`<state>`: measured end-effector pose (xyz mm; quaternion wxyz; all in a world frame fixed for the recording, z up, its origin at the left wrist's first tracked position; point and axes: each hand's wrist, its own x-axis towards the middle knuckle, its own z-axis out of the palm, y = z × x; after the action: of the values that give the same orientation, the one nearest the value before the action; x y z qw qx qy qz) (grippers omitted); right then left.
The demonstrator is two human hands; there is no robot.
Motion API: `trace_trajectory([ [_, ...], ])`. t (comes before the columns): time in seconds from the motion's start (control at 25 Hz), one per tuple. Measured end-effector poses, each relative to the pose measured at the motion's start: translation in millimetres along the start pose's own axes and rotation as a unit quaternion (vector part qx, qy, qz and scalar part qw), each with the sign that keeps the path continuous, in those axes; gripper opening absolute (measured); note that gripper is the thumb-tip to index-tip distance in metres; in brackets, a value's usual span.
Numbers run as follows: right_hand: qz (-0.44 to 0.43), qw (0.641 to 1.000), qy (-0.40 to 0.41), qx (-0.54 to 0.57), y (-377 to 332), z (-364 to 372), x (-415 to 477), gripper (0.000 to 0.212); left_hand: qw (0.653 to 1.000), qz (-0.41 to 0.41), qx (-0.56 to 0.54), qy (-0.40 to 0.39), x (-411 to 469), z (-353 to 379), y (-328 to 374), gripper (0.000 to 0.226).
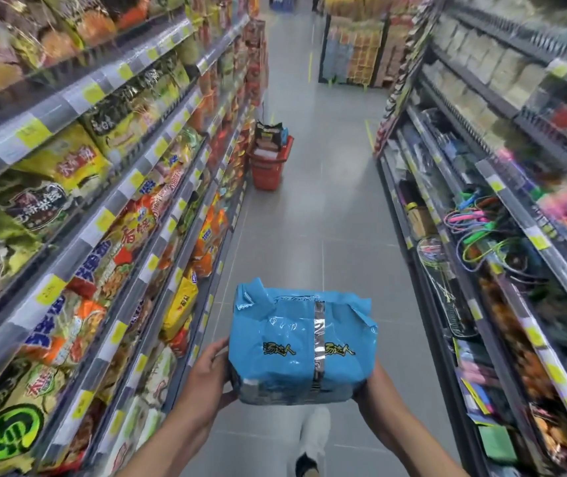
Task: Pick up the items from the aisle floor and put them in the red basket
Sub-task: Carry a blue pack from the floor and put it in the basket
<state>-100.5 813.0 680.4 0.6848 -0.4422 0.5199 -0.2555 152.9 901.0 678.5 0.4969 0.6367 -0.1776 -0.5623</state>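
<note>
Basket (268, 166) far up aisle, tight vs L shelf (103, 215) foot; dark pack (268, 132) sticks out its top. Floor (326, 208) right of basket open across to R shelf (474, 187). Blue pack (304, 342) well short of basket, mid-aisle, off floor. L hand (206, 370) grips its left end; R hand (373, 380) cups right end, fingers hidden under.

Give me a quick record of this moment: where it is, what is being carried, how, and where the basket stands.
Place: shop aisle, grey floor between stocked shelves
Carried: blue pack, held out in front
Left hand: grips the pack's left side
Right hand: at the pack's right side, fingers hidden
Red basket: ahead on the floor, beside the left shelves
In basket: black packet sticking up above the rim
</note>
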Motion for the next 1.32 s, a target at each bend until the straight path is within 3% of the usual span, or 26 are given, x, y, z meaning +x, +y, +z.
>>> trace_trajectory([
  [0.56,0.008,0.999,-0.026,-0.025,-160.9,-77.2,267.9,0.036,0.999,-0.006,-0.019,0.048,237.8,115.8,146.6,0.027],
  [0.88,0.023,0.999,-0.027,-0.039,-225.5,-58.9,434.6,0.033,0.997,-0.007,-0.042,0.067,398.6,109.7,216.4,0.031],
  [1.0,0.035,0.999,0.026,-0.013,-259.6,-36.0,508.3,0.028,0.996,-0.015,-0.041,0.079,465.0,99.8,257.9,0.031],
  [1.32,0.024,0.999,0.008,-0.020,-343.3,-13.7,649.2,0.029,0.997,-0.020,-0.037,0.060,621.3,98.2,363.5,0.027],
])
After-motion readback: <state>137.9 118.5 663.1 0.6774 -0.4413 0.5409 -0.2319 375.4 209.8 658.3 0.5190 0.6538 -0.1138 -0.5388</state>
